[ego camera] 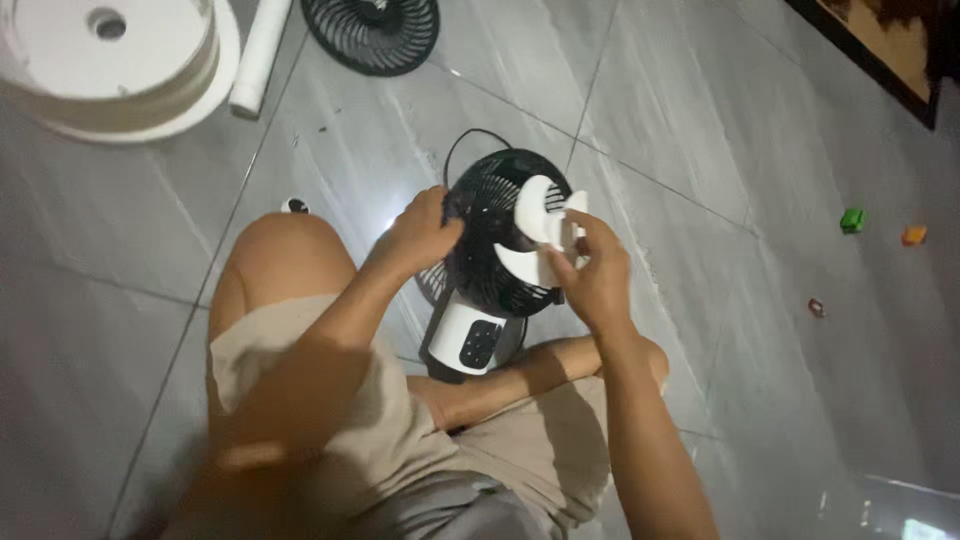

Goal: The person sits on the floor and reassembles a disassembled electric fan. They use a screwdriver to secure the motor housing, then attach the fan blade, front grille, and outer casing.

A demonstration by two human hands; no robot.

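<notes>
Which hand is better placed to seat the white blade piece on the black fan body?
Probably the right hand: it already grips the white plastic fan blade in front of the black round fan grille. The left hand is busy bracing the grille's rim.

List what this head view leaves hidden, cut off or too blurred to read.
- Fan blade hub: covered by the right hand.
- Rear grille left rim: behind the left hand.
- Round white base: cut by the top-left edge.
- Small floor bits: too small to identify.
</notes>
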